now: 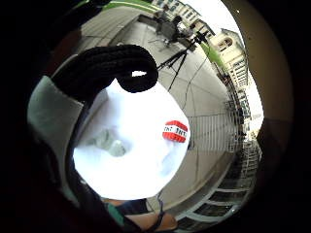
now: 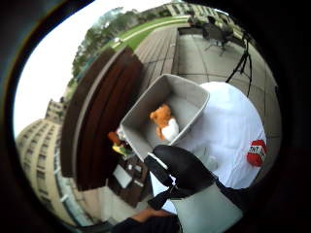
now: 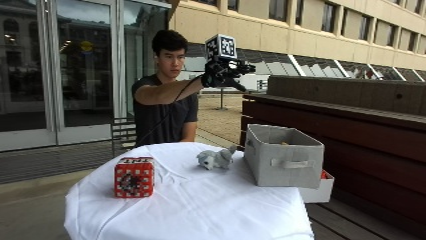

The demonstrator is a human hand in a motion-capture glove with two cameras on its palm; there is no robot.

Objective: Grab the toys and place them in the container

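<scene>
A round table (image 3: 200, 210) draped in white cloth carries, from left to right, a red cube toy (image 3: 134, 177) with a white band and dark speckled faces, a small grey plush animal (image 3: 215, 159) lying on its side, and a grey fabric container (image 3: 283, 155) with a strap handle, boxy and soft-walled. An orange plush bear (image 2: 163, 124) lies inside the container. The gloved right hand (image 3: 221, 74) is raised well above the table, its fingers loosely curled around nothing.
</scene>
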